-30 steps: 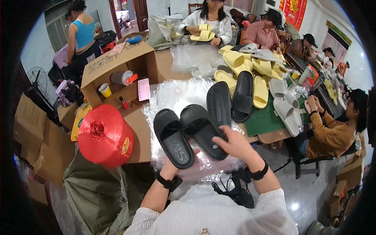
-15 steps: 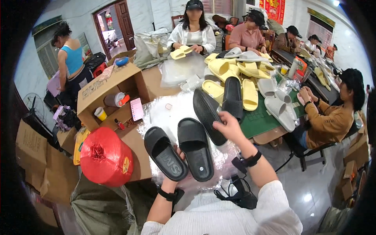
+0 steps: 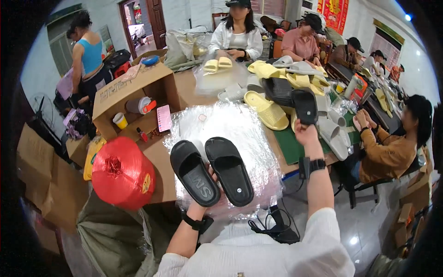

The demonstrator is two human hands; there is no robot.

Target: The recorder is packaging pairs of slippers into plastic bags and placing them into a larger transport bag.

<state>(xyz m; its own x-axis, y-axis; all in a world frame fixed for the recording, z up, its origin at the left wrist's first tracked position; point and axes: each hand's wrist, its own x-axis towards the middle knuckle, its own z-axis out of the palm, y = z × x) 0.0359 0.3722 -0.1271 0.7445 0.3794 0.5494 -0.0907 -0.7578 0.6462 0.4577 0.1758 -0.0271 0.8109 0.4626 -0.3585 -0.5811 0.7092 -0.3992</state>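
Your hands are well apart, each occupied. Your left hand (image 3: 212, 174) is closed on a left slipper (image 3: 196, 177) and a middle slipper (image 3: 230, 171), both black with insoles up, above the clear plastic (image 3: 260, 154) on the desk (image 3: 161, 184); most of its grip is hidden beneath them, so I can't tell how firmly it has each one. Both run away from you, heels near your left wrist, toes slanting a little left. Your right hand (image 3: 306, 134), reached out farther and to the right, has its fingers closed at the heel of a far slipper (image 3: 305, 106), also black. That one's long axis runs nearly straight out from your fingers, toe away, and your right hand is clearly the nearer one. Beyond that hand and to its left, a ribbed black slipper (image 3: 277, 90) lies more crosswise, by the yellow slippers (image 3: 266, 113). A red roll (image 3: 121, 173) sits left of your left hand.
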